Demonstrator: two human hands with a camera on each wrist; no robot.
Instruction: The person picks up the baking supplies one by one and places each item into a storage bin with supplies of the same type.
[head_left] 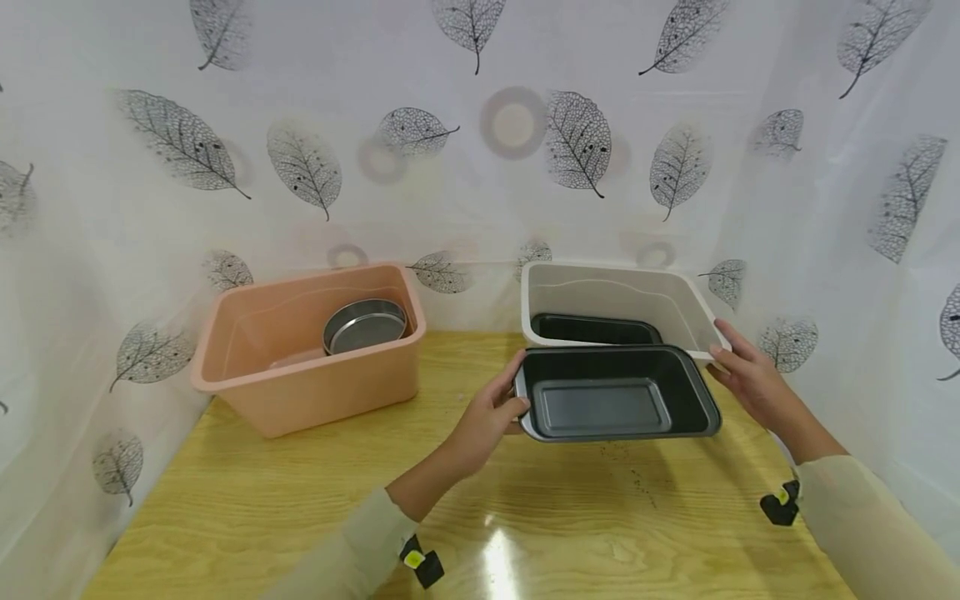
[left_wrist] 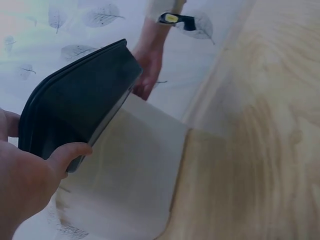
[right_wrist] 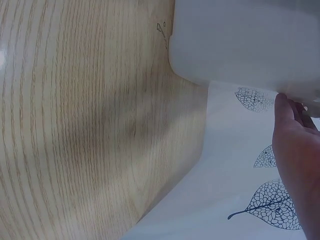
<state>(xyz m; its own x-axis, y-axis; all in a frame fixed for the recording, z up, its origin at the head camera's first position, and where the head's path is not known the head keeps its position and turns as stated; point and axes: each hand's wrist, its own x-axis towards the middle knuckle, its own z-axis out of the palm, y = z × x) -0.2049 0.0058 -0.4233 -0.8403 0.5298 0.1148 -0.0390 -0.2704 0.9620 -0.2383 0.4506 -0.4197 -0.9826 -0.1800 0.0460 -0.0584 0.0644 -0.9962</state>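
My left hand [head_left: 480,421] grips the left end of a dark loaf pan [head_left: 603,404], thumb over its rim. The pan is held above the table, in front of a white plastic bin [head_left: 618,287], its inside turned toward the head camera. In the left wrist view the left hand [left_wrist: 30,182] pinches the loaf pan [left_wrist: 82,100] from below. My right hand [head_left: 750,383] holds the right front corner of the white bin's rim. In the right wrist view that hand [right_wrist: 297,145] is at the bin's edge [right_wrist: 240,45]. Another dark pan [head_left: 596,328] lies inside the white bin.
A peach plastic bin [head_left: 330,392] stands at the left of the wooden table [head_left: 315,500], with round metal cake tins [head_left: 367,325] in its right part. A leaf-print sheet [head_left: 465,192] hangs behind and at both sides. Small dark specks mark the table below the pan.
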